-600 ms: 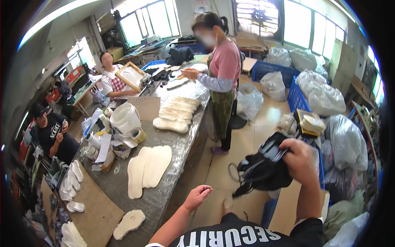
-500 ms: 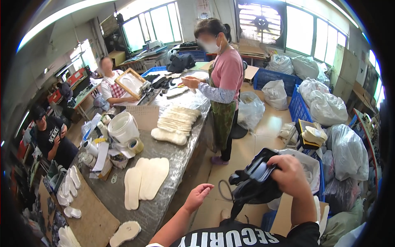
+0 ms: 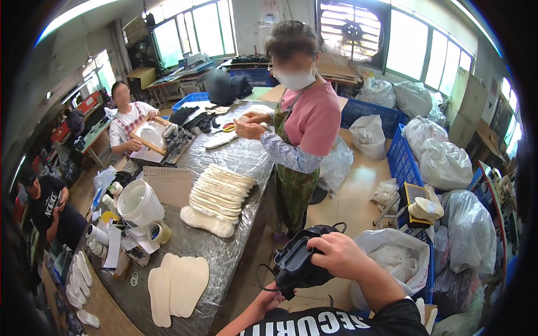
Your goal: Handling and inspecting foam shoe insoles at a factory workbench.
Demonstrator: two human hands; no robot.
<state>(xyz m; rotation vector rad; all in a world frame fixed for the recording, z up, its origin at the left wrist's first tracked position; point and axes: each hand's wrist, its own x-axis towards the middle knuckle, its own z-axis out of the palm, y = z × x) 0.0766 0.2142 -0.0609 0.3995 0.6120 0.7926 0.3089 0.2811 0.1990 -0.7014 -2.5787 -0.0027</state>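
Right hand [image 3: 338, 255] clamped on black device with cord loops [image 3: 296, 256], near, just right of counter [image 3: 227, 260]. Left hand [image 3: 270, 299] right under it, partly hidden, can't tell if gripping. Flat cream insoles [image 3: 188, 285] on counter, near left.

The wearer's black shirt [image 3: 386, 320] and a co-worker's black T-shirt [image 3: 41, 213] bear white lettering [image 3: 317, 321].

Right hand [image 3: 338, 256] higher, fingers [image 3: 320, 245] curled in grip — left hand [image 3: 271, 298] lower, partly hidden, left forearm [image 3: 247, 319] slanting inward.
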